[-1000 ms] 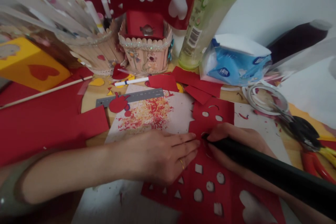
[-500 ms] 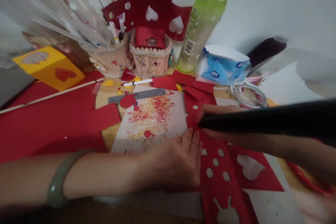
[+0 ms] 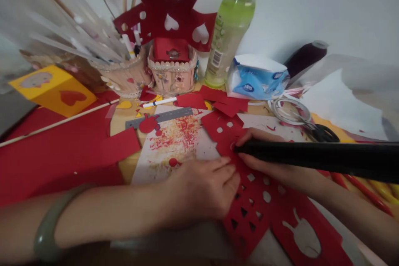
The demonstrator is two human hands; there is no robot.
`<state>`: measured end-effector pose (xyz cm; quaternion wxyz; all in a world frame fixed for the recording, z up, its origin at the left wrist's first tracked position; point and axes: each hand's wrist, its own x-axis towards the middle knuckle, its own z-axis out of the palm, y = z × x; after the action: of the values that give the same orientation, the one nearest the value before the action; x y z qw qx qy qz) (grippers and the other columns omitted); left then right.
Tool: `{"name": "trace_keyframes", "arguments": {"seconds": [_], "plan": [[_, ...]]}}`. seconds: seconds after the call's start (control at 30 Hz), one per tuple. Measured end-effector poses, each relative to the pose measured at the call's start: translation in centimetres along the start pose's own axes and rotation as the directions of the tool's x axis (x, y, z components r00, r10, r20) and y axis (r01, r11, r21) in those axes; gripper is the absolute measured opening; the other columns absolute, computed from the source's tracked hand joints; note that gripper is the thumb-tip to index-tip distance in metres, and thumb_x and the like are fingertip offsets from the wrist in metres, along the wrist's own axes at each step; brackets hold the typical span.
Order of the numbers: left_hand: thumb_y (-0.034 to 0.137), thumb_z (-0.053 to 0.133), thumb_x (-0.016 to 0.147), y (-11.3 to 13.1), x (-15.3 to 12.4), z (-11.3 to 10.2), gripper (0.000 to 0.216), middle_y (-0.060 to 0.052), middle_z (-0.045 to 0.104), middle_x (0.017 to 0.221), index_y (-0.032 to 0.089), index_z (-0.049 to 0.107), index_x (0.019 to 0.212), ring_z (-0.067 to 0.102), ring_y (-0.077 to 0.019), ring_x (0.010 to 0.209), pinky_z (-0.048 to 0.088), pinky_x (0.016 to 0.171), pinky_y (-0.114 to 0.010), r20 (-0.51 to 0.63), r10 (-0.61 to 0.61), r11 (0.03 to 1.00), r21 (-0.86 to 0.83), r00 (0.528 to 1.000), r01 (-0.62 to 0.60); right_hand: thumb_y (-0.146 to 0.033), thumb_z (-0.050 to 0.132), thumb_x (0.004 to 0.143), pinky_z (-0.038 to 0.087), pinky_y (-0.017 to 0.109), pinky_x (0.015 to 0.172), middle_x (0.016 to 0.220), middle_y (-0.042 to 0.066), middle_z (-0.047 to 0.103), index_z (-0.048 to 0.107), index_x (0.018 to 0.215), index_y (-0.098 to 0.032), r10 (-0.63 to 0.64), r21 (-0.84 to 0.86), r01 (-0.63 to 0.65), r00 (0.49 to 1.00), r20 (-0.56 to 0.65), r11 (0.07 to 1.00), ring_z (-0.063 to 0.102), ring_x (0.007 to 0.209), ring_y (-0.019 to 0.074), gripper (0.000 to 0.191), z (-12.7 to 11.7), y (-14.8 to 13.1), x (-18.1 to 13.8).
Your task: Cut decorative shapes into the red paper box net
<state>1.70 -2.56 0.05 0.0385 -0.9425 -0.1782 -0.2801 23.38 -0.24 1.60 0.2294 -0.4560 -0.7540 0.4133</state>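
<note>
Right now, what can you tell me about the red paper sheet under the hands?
The red paper sheet looks like thin card lying flat on the table, running from the middle toward the lower right. It is cut through with small round, square and triangular holes and one larger rabbit-like shape. The left hand presses its left edge; the right hand, holding a black tool, rests on its upper part.

Head-worn view — forward and down; close over the table (image 3: 124, 112)
</note>
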Motion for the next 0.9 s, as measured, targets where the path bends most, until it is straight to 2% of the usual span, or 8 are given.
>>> {"name": "trace_keyframes", "arguments": {"seconds": [0.07,0.2,0.37,0.53,0.7,0.9], "plan": [[0.006,0.036,0.093,-0.8,0.1,0.0,0.032,-0.009,0.070,0.082,0.008,0.066,0.086,0.065,-0.0184,0.078,0.055,0.068,-0.028,-0.018,-0.033,0.997,0.062,0.999,0.034,-0.030,0.059,0.083,0.047,0.023,0.060,0.076,-0.002,0.062,0.057,0.086,-0.021,0.000,-0.035,-0.002,0.998,-0.055,0.999,0.058,0.067,0.0126,0.010,0.5,-0.2,-0.3],[0.009,0.043,0.093,-1.9,0.3,0.9,0.024,-0.004,0.061,0.074,0.012,0.062,0.078,0.058,-0.0166,0.068,0.048,0.054,-0.026,0.075,-0.090,0.992,0.092,0.993,0.083,-0.018,0.058,0.076,0.040,0.020,0.045,0.061,-0.006,0.058,0.053,0.082,-0.022,-0.090,-0.188,0.060,0.984,-0.157,0.980,0.051,0.047,0.0079,0.009,1.7,-0.1,-0.7],[0.015,0.042,0.095,-2.5,0.7,1.4,0.020,-0.001,0.056,0.079,0.014,0.058,0.083,0.055,-0.0148,0.073,0.045,0.057,-0.025,0.215,-0.116,0.992,-0.031,0.970,0.125,-0.015,0.054,0.077,0.039,0.022,0.044,0.061,-0.006,0.056,0.047,0.081,-0.025,-0.151,-0.280,0.089,0.967,-0.207,0.956,0.049,0.045,0.0083,0.013,2.6,0.6,-0.9],[0.014,0.042,0.094,-2.8,1.4,1.0,0.020,0.000,0.055,0.073,0.015,0.055,0.079,0.052,-0.0130,0.064,0.040,0.051,-0.024,0.240,-0.194,0.967,-0.119,0.951,0.227,-0.008,0.049,0.075,0.038,0.022,0.043,0.062,-0.006,0.051,0.041,0.081,-0.026,-0.262,-0.337,0.195,0.951,-0.165,0.921,0.050,0.047,0.0091,0.020,2.4,0.8,-0.9],[0.009,0.045,0.089,-3.1,1.7,1.1,0.021,-0.002,0.053,0.070,0.015,0.055,0.071,0.048,-0.0144,0.064,0.038,0.048,-0.025,0.231,-0.096,0.986,-0.110,0.968,0.124,-0.005,0.052,0.077,0.039,0.021,0.043,0.062,-0.006,0.054,0.041,0.079,-0.026,-0.245,-0.279,0.221,0.968,-0.053,0.934,0.052,0.048,0.0093,0.025,1.9,1.0,-1.1],[0.009,0.052,0.084,-3.2,1.6,1.0,0.017,-0.004,0.053,0.071,0.014,0.057,0.068,0.047,-0.0167,0.067,0.038,0.045,-0.025,0.223,-0.038,0.992,-0.110,0.974,0.064,-0.006,0.047,0.083,0.040,0.022,0.044,0.062,-0.005,0.053,0.041,0.070,-0.025,-0.197,-0.213,0.190,0.980,-0.014,0.959,0.055,0.053,0.0107,0.024,1.9,1.1,-1.3]]}}
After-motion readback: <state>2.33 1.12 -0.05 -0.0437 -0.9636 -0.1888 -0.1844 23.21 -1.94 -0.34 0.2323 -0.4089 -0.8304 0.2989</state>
